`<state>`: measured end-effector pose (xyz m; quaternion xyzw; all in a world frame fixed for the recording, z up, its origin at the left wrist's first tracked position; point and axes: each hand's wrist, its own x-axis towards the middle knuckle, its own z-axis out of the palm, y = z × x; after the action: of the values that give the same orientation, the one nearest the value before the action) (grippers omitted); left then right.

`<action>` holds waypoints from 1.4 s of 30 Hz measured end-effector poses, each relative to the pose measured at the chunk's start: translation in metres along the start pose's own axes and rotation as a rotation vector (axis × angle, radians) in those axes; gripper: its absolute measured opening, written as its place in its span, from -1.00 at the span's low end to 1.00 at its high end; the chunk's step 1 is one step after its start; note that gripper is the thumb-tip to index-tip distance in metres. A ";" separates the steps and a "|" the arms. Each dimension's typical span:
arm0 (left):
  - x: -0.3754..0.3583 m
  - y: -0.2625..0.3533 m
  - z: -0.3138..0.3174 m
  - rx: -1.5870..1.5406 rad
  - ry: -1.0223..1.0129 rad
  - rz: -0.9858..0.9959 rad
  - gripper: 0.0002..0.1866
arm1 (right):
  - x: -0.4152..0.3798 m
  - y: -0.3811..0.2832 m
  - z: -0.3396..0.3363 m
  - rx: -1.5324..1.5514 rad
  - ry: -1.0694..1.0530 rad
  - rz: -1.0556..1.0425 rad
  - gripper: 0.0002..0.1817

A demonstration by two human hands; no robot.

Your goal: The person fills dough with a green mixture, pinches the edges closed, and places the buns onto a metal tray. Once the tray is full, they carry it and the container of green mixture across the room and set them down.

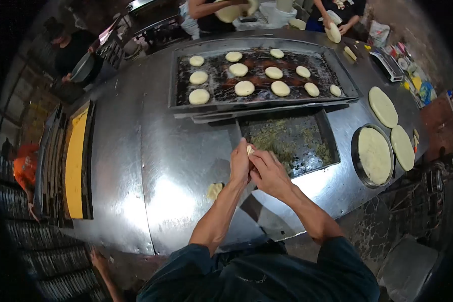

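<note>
Both grips pinching dough piece [249, 149] at fingertips, left hand [240, 166], right hand [268, 173] touching.

Table [136, 166]: bare metal, smooth, glossy, with bright glare patches. Griddle [226, 85]: dark metal, greasy and shining wet. Tray [327, 136]: dull metal, coated with rough green crumbs. Dough rounds [244, 88]: pale, matt, smooth. Dough scrap [249, 149] between fingers: soft, matt. Sleeves [347, 261]: dark matt cloth.

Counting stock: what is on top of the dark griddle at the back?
Eleven pale dough rounds lie apart on the griddle, in rough rows. Their undersides are hidden, so browning cannot be judged.
</note>
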<state>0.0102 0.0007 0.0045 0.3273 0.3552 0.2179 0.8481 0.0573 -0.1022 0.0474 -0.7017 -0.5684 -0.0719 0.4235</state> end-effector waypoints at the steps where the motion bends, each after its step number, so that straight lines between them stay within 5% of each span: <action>1: -0.009 0.003 -0.006 0.054 -0.032 0.012 -0.52 | -0.004 0.002 0.006 -0.052 -0.058 0.002 -0.75; 6: -0.054 0.042 -0.025 -0.132 -0.054 0.116 -0.48 | 0.026 -0.016 0.006 0.358 -0.207 0.275 -0.65; 8: -0.069 0.054 -0.040 0.131 -0.141 0.247 -0.50 | 0.039 -0.041 0.005 0.463 -0.258 0.522 -0.75; 12: -0.079 0.063 -0.070 0.292 -0.065 0.244 -0.60 | 0.042 -0.068 0.030 0.349 -0.286 0.328 -0.69; 16: -0.078 0.040 -0.105 -0.015 0.004 0.385 -0.60 | 0.008 -0.120 0.053 0.094 -0.151 -0.150 -0.78; 18: -0.101 0.029 -0.120 -0.142 0.012 0.335 -0.55 | -0.007 -0.144 0.053 0.057 -0.182 -0.181 -0.80; 20: -0.146 0.019 -0.128 -0.073 -0.053 -0.160 -0.47 | -0.037 -0.142 0.046 -0.011 -0.353 -0.121 -0.78; 22: -0.164 -0.002 -0.162 0.284 -0.225 -0.302 -0.36 | -0.070 -0.138 0.040 -0.091 -0.537 -0.019 -0.89; 24: -0.158 -0.033 -0.218 0.641 -0.152 -0.059 -0.43 | -0.113 -0.118 0.047 -0.172 -0.648 -0.026 -0.84; 25: -0.166 -0.024 -0.229 0.381 -0.119 -0.024 -0.49 | -0.142 -0.106 0.056 -0.237 -0.699 0.013 -0.84; 28: -0.191 0.006 -0.262 0.349 0.059 0.023 -0.63 | -0.168 -0.093 0.068 -0.305 -0.714 0.064 -0.86; 30: -0.205 0.014 -0.287 0.331 0.170 0.076 -0.67 | -0.146 -0.106 0.065 -0.527 -1.053 0.207 -0.85; 32: -0.219 0.020 -0.302 0.370 0.250 0.136 -0.68 | -0.088 -0.127 0.042 -0.424 -1.277 0.218 -0.76; 34: -0.225 0.020 -0.322 0.368 0.306 0.118 -0.69 | -0.058 -0.147 0.019 -0.083 -0.584 0.172 -0.68; 35: -0.229 0.018 -0.329 0.369 0.364 0.107 -0.70 | -0.046 -0.156 0.014 -0.073 -0.588 0.178 -0.68; 38: -0.226 0.013 -0.335 0.322 0.380 0.105 -0.71 | -0.044 -0.144 0.047 -0.166 -0.037 -0.048 -0.54; 40: -0.217 0.016 -0.319 0.319 0.395 0.111 -0.71 | -0.145 -0.075 0.137 -0.436 -0.449 0.038 -0.52; 42: -0.194 0.016 -0.303 0.484 0.358 0.188 -0.70 | -0.135 -0.070 0.142 -0.410 -0.427 0.048 -0.50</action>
<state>-0.3439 0.0162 -0.0563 0.5076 0.5088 0.2585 0.6455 -0.1027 -0.1057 -0.0851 -0.7851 -0.6015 -0.0258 0.1452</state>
